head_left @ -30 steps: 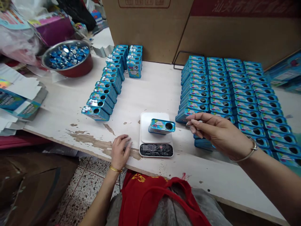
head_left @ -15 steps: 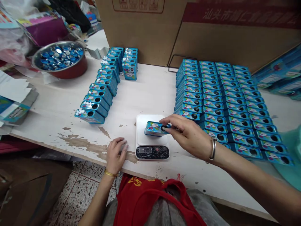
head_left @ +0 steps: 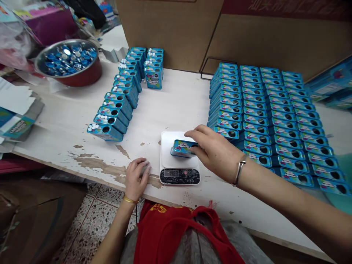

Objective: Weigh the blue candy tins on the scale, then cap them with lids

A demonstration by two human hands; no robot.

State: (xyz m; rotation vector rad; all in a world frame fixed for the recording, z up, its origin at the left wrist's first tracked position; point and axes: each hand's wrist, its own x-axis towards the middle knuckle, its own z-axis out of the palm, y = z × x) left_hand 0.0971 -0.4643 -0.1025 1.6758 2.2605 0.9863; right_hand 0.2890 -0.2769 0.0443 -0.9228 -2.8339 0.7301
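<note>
A blue candy tin [head_left: 182, 148] sits on the white platform of a digital scale [head_left: 165, 157]. My right hand [head_left: 217, 154] reaches in from the right, thumb and fingers around the tin's right end, covering most of its round hole. The scale's lit digits are too blurred to read surely. Left of the scale, my left hand [head_left: 136, 179] rests at the table's worn front edge, fingers loosely bent and thumb apart, holding nothing.
Rows of holed blue tins [head_left: 257, 126] stand close together on the right. Tins topped with white balls [head_left: 106, 131] line the left. A metal bowl [head_left: 93, 69] of blue-silver pieces and flattened cartons [head_left: 20, 126] lie further left. Large cardboard boxes [head_left: 170, 36] wall the back.
My right hand has shifted slightly left over the tin, its fingers now reaching further along and hiding more of the hole. My left hand stays put. The camera view has tilted a little.
</note>
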